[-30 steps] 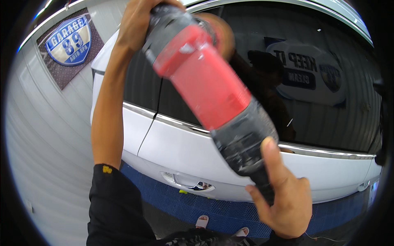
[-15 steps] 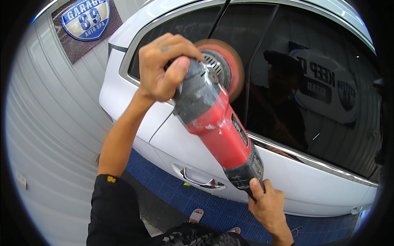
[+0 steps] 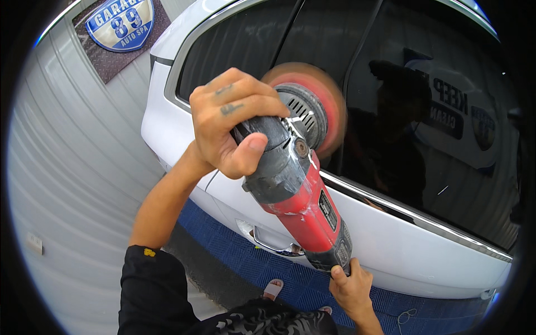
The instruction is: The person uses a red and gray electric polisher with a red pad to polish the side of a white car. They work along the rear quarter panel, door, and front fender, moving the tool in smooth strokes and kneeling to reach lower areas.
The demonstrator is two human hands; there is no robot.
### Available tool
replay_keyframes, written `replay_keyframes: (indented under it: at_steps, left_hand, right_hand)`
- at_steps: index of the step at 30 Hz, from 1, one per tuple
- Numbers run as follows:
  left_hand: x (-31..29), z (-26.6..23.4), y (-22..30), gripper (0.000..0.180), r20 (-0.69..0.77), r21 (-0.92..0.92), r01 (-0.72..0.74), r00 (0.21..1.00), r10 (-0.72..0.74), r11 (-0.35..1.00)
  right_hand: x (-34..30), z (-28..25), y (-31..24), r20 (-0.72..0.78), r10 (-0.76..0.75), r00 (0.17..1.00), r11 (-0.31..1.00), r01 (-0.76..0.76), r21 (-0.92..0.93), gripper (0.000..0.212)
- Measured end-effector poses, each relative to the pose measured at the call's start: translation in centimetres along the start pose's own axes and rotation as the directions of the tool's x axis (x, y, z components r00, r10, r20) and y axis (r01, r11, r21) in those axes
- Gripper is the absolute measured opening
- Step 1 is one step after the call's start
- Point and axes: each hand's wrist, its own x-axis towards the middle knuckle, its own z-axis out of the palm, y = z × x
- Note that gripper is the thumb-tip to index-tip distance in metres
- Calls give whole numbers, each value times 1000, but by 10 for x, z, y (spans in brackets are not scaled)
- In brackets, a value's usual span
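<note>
A red and black polisher [image 3: 304,215] slants across the middle, smeared with pale residue. My left hand [image 3: 237,120] wraps round its dark head, thumb toward me. Lower down, my right hand [image 3: 353,287] grips the black rear end of its body. The round pad [image 3: 336,114], reddish with a tan rim, is blurred as if spinning. It lies against the dark side window [image 3: 268,42] of a white car [image 3: 413,245], over the rear part of the glass. The polisher's head hides part of the pad.
A chrome door handle [image 3: 273,243] sits below the polisher, and a chrome trim strip [image 3: 413,212] runs under the glass. Blue floor tiles [image 3: 223,245] lie beneath the car. Left stands a ribbed grey wall [image 3: 84,167] with a shield-shaped sign [image 3: 120,25]. A thin cord [image 3: 406,318] lies at the lower right.
The polisher's head and pad have moved lower in the picture and slightly right, my left hand going along. My right hand has shifted a little left and down.
</note>
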Motion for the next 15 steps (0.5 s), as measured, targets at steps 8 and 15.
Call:
replay_keyframes:
  at_steps: [8, 15]
  left_hand:
    - [-7, 2, 10, 53, 26, 5, 38, 999, -38, 999]
    - [-7, -5, 1, 53, 53, 22, 17, 998, -18, 1000]
  right_hand:
    - [8, 0, -7, 5, -53, 999, 996, 52, 67, 120]
    - [16, 6, -15, -17, -32, 999, 996, 33, 82, 114]
